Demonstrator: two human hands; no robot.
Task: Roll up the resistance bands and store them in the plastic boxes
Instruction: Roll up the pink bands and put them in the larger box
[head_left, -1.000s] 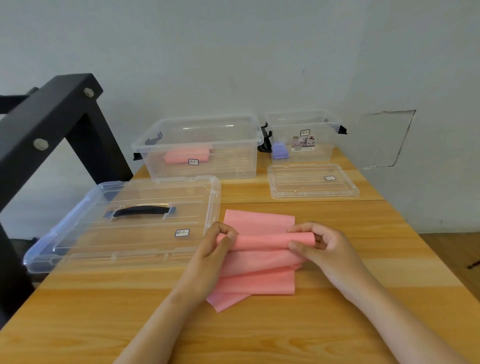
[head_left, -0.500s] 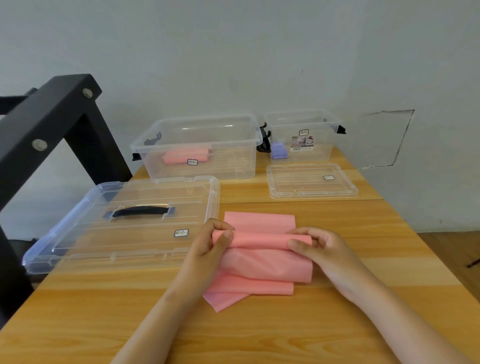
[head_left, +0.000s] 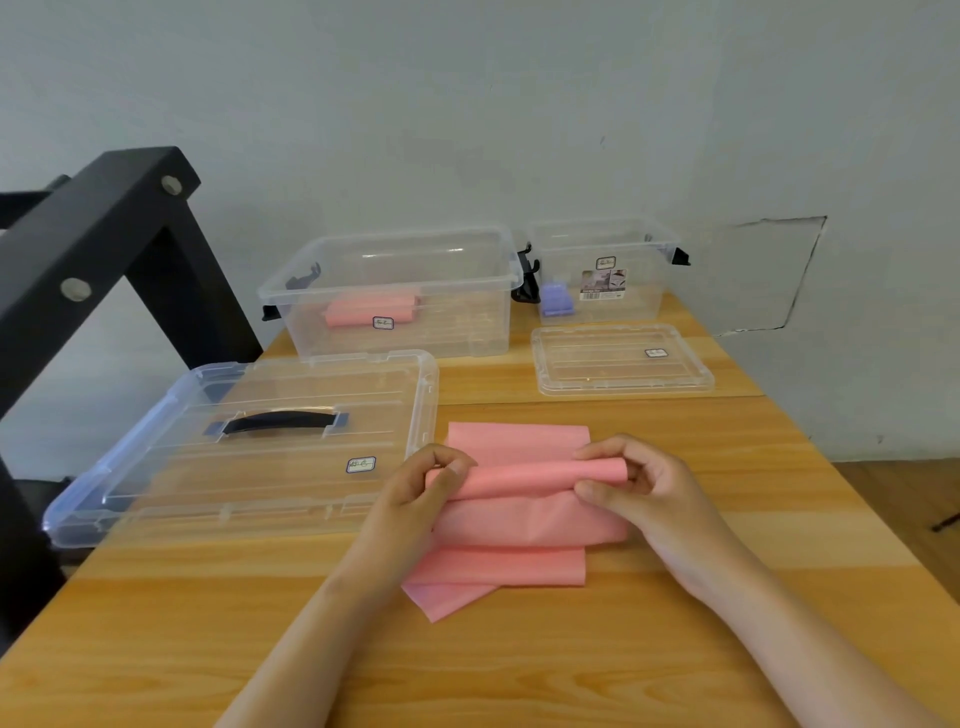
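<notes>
Rolling is in hand: left hand (head_left: 415, 491) and right hand (head_left: 641, 493) each pinch one end of the part-rolled pink band (head_left: 519, 525) on the worktop (head_left: 519, 670) in front of the big box (head_left: 467, 312), and next likely comes a tight, even turn.

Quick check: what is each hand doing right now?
Left hand: pinches the left end of the pink resistance band roll.
Right hand: pinches the roll's right end.

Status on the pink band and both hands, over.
Left hand and right hand each pinch an end of the roll. Flat pink resistance band partly rolled, rest flat on wooden table. Nothing blocks the lidless large clear plastic box.
</notes>
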